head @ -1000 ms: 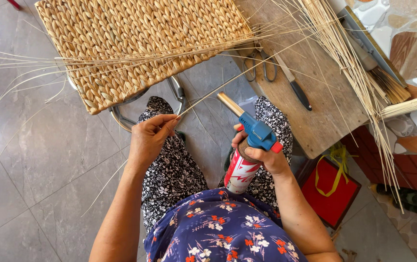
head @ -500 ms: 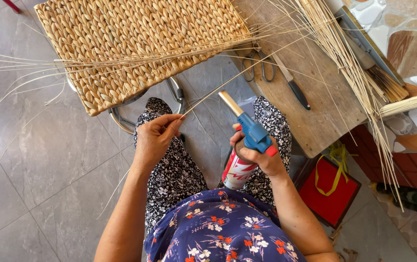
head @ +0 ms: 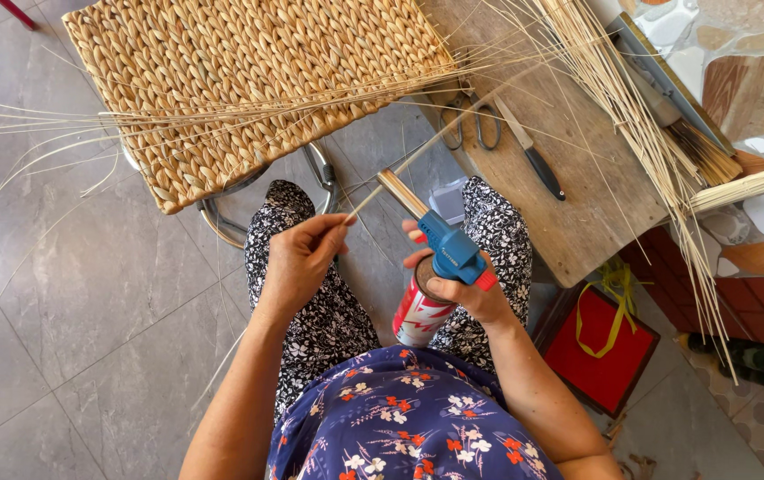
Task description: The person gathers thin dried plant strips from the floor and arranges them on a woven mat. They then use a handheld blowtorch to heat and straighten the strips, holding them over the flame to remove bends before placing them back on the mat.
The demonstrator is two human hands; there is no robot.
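Pinching a thin straw strand point(head: 417, 156), the left hand point(head: 298, 262) fingers hold it across the brass nozzle of the blue gas torch point(head: 440, 244). The right hand point(head: 471, 293) fingers wrap the torch and its canister above the lap. Scissors point(head: 471, 124) and a knife point(head: 533, 151) lie near the tabletop point(head: 577, 222) front edge, beside the woven mat point(head: 249, 80).

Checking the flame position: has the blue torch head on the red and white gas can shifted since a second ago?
Yes, slightly: the blue torch head now sits lower and further from the scissors on the wooden board.
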